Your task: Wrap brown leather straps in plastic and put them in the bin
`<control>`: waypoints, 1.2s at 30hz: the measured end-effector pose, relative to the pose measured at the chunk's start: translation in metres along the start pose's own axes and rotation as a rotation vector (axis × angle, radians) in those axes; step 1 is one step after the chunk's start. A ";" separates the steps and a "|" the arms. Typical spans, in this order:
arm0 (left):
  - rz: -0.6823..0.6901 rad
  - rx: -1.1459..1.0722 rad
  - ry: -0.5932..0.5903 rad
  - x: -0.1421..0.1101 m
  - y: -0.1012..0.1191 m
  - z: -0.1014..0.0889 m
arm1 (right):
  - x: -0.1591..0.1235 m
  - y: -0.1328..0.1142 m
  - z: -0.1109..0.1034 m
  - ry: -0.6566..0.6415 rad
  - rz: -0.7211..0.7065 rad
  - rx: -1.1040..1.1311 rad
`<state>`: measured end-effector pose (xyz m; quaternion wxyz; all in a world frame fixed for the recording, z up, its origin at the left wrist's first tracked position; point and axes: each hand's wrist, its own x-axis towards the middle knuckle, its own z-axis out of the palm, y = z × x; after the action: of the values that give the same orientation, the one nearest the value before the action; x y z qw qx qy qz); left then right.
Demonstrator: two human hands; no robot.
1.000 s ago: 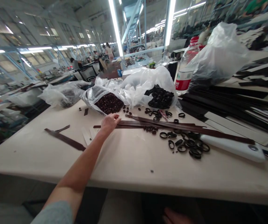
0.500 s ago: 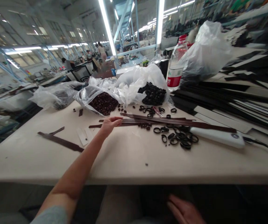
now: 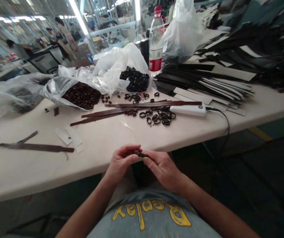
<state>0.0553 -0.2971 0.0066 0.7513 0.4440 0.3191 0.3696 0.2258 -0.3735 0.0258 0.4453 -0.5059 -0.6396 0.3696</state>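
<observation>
My left hand [image 3: 121,162] and my right hand [image 3: 161,167] meet in front of my body, just below the table's front edge [image 3: 87,165]. Both pinch a small dark brown loop [image 3: 139,153] between thumbs and fingertips. On the table beyond lie long brown leather straps [image 3: 122,110], a scatter of black loops [image 3: 158,117], an open plastic bag of brown loops [image 3: 81,95] and an open bag of black loops [image 3: 135,79].
A white hand-held device with a black cord [image 3: 188,109] lies beside the black loops. Stacked black and white strips [image 3: 206,82], a water bottle [image 3: 156,53] and more plastic bags [image 3: 10,96] fill the back. A brown strap [image 3: 36,147] and white tags [image 3: 69,136] lie left. Other people work far behind.
My left hand left the straps on the table and drew back to my body. My right hand rose from my lap to meet it. Both now pinch a small brown loop. My view dropped.
</observation>
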 end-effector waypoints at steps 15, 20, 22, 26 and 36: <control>0.199 0.495 -0.171 -0.002 0.028 0.001 | -0.004 0.001 0.001 -0.107 0.047 -0.082; 0.212 0.578 -0.130 -0.004 0.033 -0.012 | -0.009 0.005 -0.007 -0.203 0.174 -0.128; 0.214 0.585 -0.160 -0.004 0.033 -0.015 | -0.012 0.006 -0.009 -0.225 0.194 -0.127; 0.197 0.582 -0.221 -0.004 0.032 -0.015 | -0.018 0.008 -0.010 -0.222 0.216 -0.164; -0.076 0.136 -0.016 -0.014 0.001 0.009 | -0.013 0.008 0.004 -0.124 0.104 -0.185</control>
<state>0.0549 -0.3119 0.0135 0.7352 0.4845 0.3543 0.3148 0.2257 -0.3849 0.0140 0.3365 -0.5535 -0.6701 0.3625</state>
